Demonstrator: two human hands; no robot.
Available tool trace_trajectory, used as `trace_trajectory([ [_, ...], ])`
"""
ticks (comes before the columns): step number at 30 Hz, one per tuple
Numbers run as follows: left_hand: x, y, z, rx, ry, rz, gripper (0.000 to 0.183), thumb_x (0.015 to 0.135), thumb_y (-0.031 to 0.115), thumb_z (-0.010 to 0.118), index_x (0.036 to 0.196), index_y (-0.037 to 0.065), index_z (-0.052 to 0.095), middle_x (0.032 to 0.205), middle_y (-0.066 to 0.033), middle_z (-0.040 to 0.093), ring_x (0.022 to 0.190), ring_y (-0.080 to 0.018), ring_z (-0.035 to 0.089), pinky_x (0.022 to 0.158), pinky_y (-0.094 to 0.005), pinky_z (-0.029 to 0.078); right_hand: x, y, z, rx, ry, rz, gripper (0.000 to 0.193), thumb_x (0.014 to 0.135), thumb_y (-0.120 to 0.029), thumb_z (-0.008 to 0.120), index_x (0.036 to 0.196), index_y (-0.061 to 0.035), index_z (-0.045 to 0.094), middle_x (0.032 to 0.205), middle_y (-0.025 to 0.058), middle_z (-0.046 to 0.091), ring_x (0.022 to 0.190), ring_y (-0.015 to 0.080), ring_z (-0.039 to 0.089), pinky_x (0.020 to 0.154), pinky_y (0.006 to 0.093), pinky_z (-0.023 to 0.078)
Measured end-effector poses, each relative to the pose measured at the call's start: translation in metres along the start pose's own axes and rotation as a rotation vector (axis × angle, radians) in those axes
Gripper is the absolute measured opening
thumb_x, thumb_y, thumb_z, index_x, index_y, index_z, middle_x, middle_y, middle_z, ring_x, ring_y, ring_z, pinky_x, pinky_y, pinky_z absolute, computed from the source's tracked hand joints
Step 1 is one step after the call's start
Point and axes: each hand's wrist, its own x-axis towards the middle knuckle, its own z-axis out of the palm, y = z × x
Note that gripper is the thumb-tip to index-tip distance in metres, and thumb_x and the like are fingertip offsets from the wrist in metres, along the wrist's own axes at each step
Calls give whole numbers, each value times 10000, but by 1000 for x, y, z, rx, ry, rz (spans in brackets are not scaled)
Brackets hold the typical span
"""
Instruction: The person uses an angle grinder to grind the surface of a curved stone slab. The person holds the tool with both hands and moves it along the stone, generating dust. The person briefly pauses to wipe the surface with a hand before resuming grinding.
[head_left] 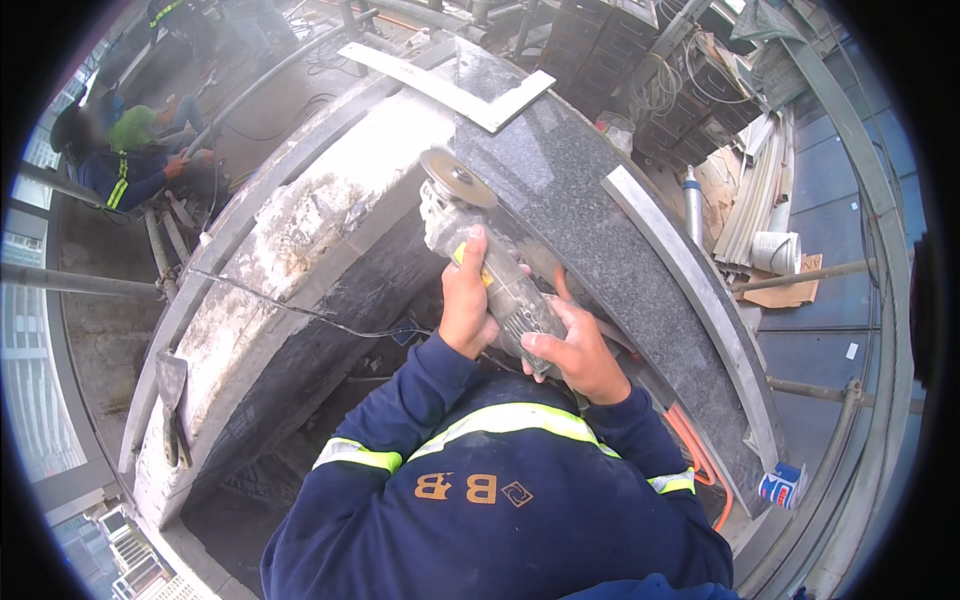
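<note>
Navy sweatshirt (600, 510) is sitting closest. Left hand (466, 308) and right hand (585, 352) are clamping an angle grinder (505, 288), ideally keeping clear of its disc (460, 180).

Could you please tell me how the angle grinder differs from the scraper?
The angle grinder is in the left hand and right hand, while the scraper lies on the pale ledge. The angle grinder carries a round disc; the scraper has a flat blade. Both are hand tools.

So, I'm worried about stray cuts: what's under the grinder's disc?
Around the disc, the pale ledge and grey speckled slab show; whatever lies directly beneath is hidden.
</note>
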Motion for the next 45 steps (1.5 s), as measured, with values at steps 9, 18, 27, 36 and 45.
trace_trajectory([
  [9, 8, 9, 0, -36, 25, -22, 586, 1012, 515, 635, 1209, -30, 546, 1003, -160, 649, 882, -261, 700, 732, -438, 619, 11, 2, 1, 32, -1, 2, 478, 932, -217, 713, 1287, 60, 554, 860, 69, 673, 661, 119, 661, 597, 255, 528],
  [18, 12, 10, -3, -13, 3, -42, 727, 1008, 602, 591, 1270, -69, 492, 1059, -173, 600, 921, -264, 675, 746, -459, 623, 14, 3, 2, -5, -7, -1, 588, 922, -229, 717, 1365, 94, 505, 892, 86, 676, 671, 117, 659, 554, 253, 519],
  [27, -22, -13, 11, -7, 23, -52, 714, 1014, 596, 581, 1254, -72, 498, 1043, -179, 623, 884, -266, 695, 731, -444, 625, -26, -1, -4, -9, 14, 20, 538, 917, -205, 713, 1326, 87, 523, 866, 93, 676, 672, 122, 653, 581, 255, 515],
  [36, -38, -26, 19, -23, 33, -55, 698, 1019, 580, 581, 1280, -61, 484, 1087, -183, 622, 905, -265, 696, 742, -455, 628, -46, 6, -15, -35, 9, 10, 564, 911, -230, 734, 1340, 87, 550, 905, 67, 666, 720, 112, 656, 645, 271, 541],
  [45, -46, -33, 21, -32, 14, -56, 668, 1020, 560, 592, 1278, -48, 487, 1091, -182, 623, 914, -268, 695, 748, -460, 633, -57, 7, -14, 2, 30, 25, 601, 903, -225, 737, 1379, 83, 537, 924, 66, 671, 743, 114, 656, 675, 275, 531],
])
